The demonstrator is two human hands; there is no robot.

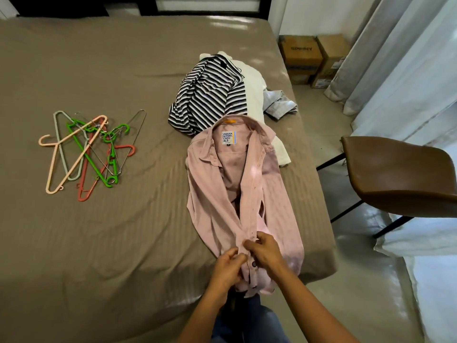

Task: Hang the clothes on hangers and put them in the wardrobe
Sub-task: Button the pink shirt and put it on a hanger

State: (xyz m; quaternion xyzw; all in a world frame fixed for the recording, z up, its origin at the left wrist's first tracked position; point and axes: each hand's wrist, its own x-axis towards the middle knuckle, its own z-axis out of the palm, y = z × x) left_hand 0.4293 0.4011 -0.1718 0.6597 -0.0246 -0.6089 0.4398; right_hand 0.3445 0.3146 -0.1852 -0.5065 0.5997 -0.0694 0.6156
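Observation:
A pink button-up shirt (pixel 272 194) lies collar-away on the brown bed (pixel 99 243), near its right edge, front partly open. My left hand (pixel 228 266) and my right hand (pixel 263 251) both pinch the shirt's button placket close to the hem, fingers curled on the fabric. Behind the shirt lies a pile with a black-and-white striped top (pixel 207 95), a white garment (pixel 254 95) and a grey garment (pixel 279 105). Several plastic and wire hangers (pixel 89 149) lie tangled on the left of the bed. No wardrobe is in view.
A brown chair (pixel 400 174) stands right of the bed on a glossy floor. Two cardboard boxes (pixel 314 58) sit in the far right corner beside long pale curtains (pixel 395 58). A dark headboard runs along the bed's far edge.

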